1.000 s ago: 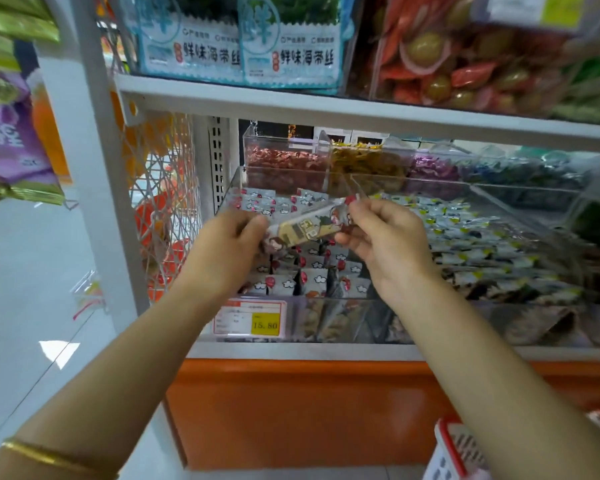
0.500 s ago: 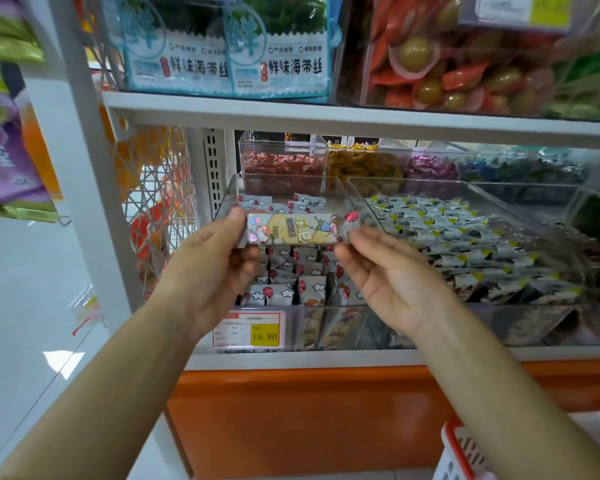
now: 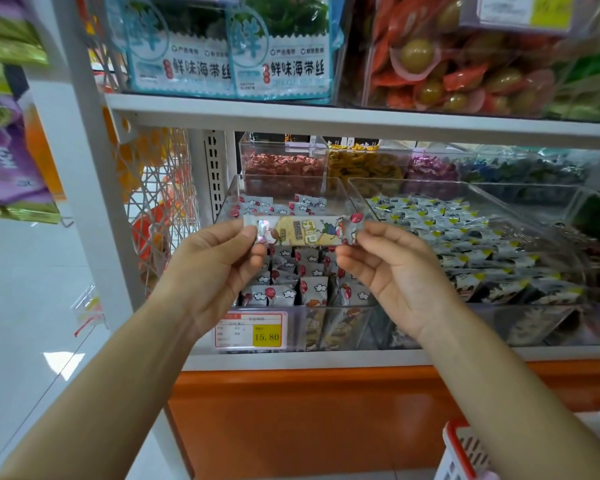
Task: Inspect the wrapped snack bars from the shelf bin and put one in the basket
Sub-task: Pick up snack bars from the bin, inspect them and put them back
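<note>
A wrapped snack bar (image 3: pixel 303 231) with a yellow cartoon label is stretched level between my two hands, above the clear shelf bin (image 3: pixel 293 325). My left hand (image 3: pixel 219 268) pinches its left end, and my right hand (image 3: pixel 392 271) pinches its right end. The bin below holds several more bars in white wrappers with red balloons. A red-and-white basket (image 3: pixel 459 452) shows at the bottom right corner, mostly behind my right forearm.
A yellow price tag (image 3: pixel 252 330) reading 15.80 sits on the bin's front. A second clear bin (image 3: pixel 499 327) of dark wrapped snacks stands to the right. Smaller candy bins (image 3: pixel 284 164) line the back, under an upper shelf (image 3: pixel 326 121) with bagged goods.
The bar has turned from tilted to level and its label now faces me. Both hands rolled palm-up while keeping hold of the ends.
</note>
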Motion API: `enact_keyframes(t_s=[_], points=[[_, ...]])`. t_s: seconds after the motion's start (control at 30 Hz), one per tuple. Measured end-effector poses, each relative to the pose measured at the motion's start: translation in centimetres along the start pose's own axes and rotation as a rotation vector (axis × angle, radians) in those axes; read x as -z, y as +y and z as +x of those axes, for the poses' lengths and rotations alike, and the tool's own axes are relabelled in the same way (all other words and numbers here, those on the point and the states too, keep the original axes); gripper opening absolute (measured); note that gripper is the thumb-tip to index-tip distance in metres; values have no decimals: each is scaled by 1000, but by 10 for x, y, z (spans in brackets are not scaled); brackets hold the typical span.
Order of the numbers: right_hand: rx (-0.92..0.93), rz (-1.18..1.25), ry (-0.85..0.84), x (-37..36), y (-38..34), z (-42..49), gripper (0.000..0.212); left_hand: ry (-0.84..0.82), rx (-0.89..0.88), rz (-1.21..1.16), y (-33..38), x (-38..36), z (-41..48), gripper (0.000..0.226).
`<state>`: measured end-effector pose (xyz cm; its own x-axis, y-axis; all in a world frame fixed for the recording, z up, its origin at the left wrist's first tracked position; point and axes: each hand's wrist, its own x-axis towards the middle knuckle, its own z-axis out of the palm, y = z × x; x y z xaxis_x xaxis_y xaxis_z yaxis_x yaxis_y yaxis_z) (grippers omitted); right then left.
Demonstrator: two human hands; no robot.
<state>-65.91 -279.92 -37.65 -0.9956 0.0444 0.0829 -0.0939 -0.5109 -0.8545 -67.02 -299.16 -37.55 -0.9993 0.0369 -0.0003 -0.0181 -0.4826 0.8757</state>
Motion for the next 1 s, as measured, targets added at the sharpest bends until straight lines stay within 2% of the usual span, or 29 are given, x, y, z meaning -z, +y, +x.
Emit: enact_keyframes(t_s=[0.2, 0.33, 0.43, 0.53, 0.63, 0.83, 1.0], points=[[151, -205, 16, 5, 1, 2, 13, -122, -114, 204, 1, -1, -3, 32], [234, -346, 65, 8, 3, 4, 16, -167, -43, 226, 1, -2, -3, 33], [246, -347, 67, 8, 2, 5, 18, -205, -8, 201, 2, -3, -4, 32], [199, -290, 26, 8, 3, 6, 10, -162, -78, 304, 0, -2, -4, 26], [252, -413, 13, 7, 8, 7, 7, -156, -105, 352, -2, 0, -3, 28], [262, -451, -25, 8, 11, 7, 24, -158, -247, 590, -3, -2, -7, 41], [330, -595, -34, 9, 11, 5, 18, -181, -252, 626, -3, -4, -7, 39]])
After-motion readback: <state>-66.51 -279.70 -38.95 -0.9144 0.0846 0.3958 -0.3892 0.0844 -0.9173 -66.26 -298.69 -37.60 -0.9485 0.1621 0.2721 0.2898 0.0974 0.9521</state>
